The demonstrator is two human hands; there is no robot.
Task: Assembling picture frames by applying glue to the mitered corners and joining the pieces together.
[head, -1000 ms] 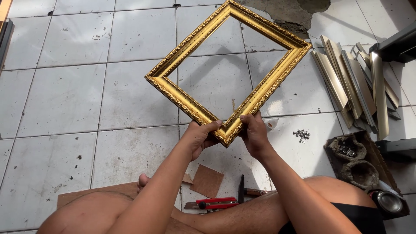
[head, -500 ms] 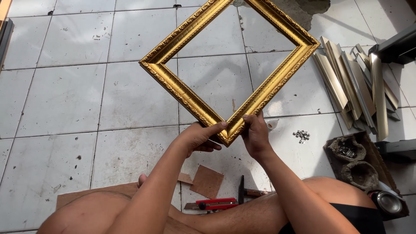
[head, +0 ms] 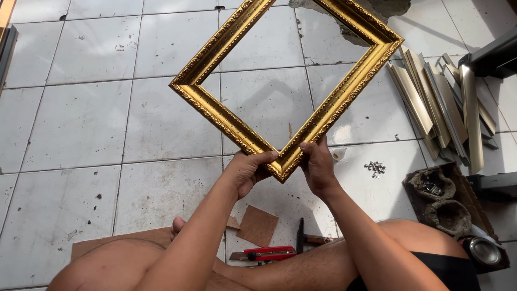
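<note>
A floor of pale, scuffed square tiles (head: 81, 118) fills the view, with a broken patch of bare grey showing at the top edge. Nearest the camera, beside the person's bare legs, lie a red-handled cutter (head: 266, 253), a dark hammer (head: 308, 238) and a small square of brown board (head: 257, 225) on the tiles. To the right sits a shallow brown tray (head: 466, 196) holding lumpy dark contents, and just beyond it a little heap of small metal fasteners (head: 375, 168). Above these, both forearms reach forward and up: the left hand (head: 246, 171) and the right hand (head: 318, 164) each close thumb and fingers around the lowest corner of an ornate gold picture frame (head: 215, 51), held off the floor, turned like a diamond. Farthest right, a fan of cut gold moulding strips (head: 441, 108) lies against a dark object.
</note>
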